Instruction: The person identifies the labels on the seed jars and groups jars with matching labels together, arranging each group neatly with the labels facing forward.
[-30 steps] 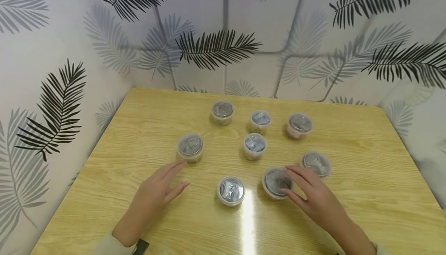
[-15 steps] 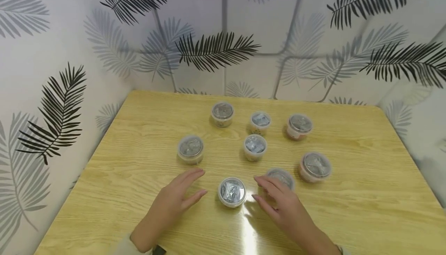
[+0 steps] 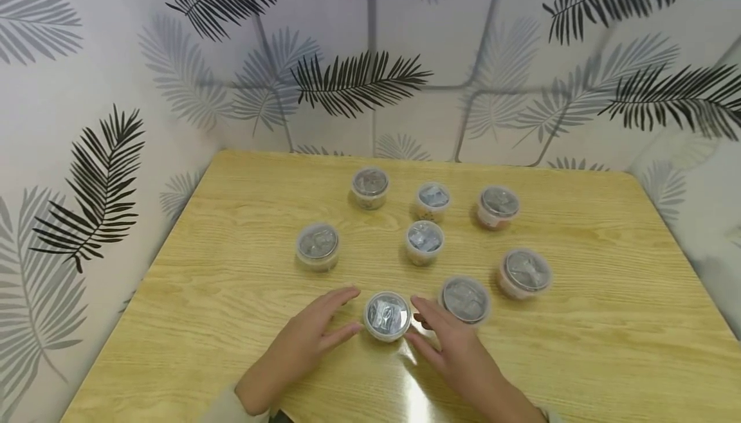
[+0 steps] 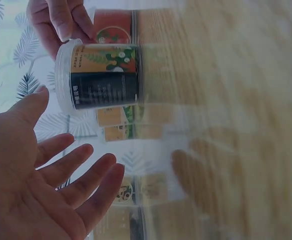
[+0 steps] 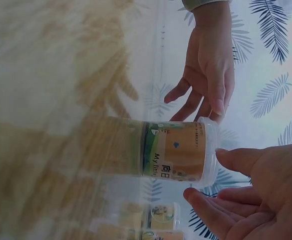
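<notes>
A small lidded tub with a grey packet under its clear lid stands upright between my hands near the front of the table. In the right wrist view, this tub has an orange and green printed label. My left hand lies just left of it, fingers spread and relaxed, nothing held. In the left wrist view the left palm faces the tub, short of it. My right hand is at its right side, thumb and fingertips right at the rim. The right thumb overlaps the lid's edge.
Another lidded tub stands close behind the right hand, with a pinkish tub farther right. One tub is at the left. Several more, including a small tub, stand toward the back of the wooden table, before a leaf-patterned wall.
The right hand has left the tub to the right and moved left to the middle tub. The left hand has moved right toward that same tub. The tubs stay in place.
</notes>
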{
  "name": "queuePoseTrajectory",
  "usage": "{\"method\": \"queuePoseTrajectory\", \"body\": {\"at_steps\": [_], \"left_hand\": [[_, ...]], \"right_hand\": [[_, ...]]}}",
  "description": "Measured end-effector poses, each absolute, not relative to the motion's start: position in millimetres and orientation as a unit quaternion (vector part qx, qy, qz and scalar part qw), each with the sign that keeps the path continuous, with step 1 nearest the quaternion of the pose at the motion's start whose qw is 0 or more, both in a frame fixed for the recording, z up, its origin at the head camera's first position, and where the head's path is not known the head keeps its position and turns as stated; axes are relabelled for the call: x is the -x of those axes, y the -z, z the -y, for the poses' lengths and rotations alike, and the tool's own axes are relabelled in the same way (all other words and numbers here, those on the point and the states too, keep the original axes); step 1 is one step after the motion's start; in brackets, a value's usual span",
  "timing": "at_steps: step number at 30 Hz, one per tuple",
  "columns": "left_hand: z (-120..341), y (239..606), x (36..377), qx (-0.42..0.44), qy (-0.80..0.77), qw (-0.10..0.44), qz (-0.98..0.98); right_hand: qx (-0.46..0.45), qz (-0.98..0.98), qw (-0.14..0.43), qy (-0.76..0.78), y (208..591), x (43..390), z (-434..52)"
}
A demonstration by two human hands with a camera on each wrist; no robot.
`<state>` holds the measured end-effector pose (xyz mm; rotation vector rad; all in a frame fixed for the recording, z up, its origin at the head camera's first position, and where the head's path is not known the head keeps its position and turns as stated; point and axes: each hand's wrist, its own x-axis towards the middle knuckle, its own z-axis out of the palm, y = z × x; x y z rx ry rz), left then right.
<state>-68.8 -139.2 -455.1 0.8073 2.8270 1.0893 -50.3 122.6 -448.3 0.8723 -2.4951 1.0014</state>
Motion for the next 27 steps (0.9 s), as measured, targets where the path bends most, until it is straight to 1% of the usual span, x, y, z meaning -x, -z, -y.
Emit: {"method": "queuePoseTrajectory", "body": {"at_steps": [3,6,11,16,21,27], "left_hand": [[134.2,457.3,70.6,-0.246,-0.364,0.034,-0.898],[130.8,459.5,71.8,-0.241,-0.386,0.060,-0.888],[128.1,463.0,73.4,-0.237,-0.444,0.105,-0.858],[125.2,468.9,73.9,-0.241,-0.495,0.138,-0.824],[122.0,471.8,72.2,-0.233,-0.506,0.144,-0.818],[117.9,464.0,75.2,-0.224,-0.534,0.116,-0.807]], "right_hand": [[-0.298,0.873,0.158,-0.353,450.2,50.3,-120.7],[-0.290,0.876,0.141,-0.359,451.2,49.8,-118.1],[-0.258,0.882,0.096,-0.383,453.7,48.8,-115.3],[-0.253,0.880,0.053,-0.399,458.1,49.6,-111.4],[-0.235,0.873,0.018,-0.427,460.6,48.8,-109.3],[-0.226,0.850,0.012,-0.475,454.4,52.9,-109.3]]}}
